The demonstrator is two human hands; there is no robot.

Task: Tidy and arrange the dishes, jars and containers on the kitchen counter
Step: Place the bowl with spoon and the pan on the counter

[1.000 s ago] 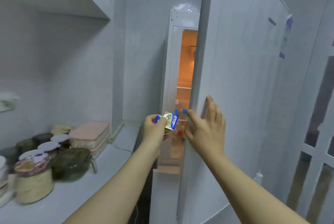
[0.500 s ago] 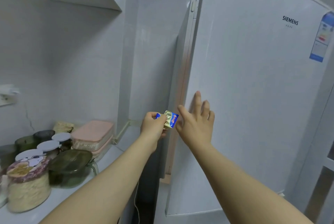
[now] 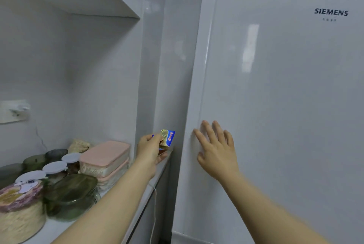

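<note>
Left grip pinches a small blue-and-gold packet between thumb and fingers; the packet is held in the air above the far right corner of the surface, just beside the fridge door. Right grip is released; fingers straight and spread, palm flat against the door near its left edge. Two stacked pink boxes sit at the back edge of the surface; a green glass dish stands in front of them; white-lidded jars stand to its left; a large jar with a printed lid occupies the front left corner.
</note>
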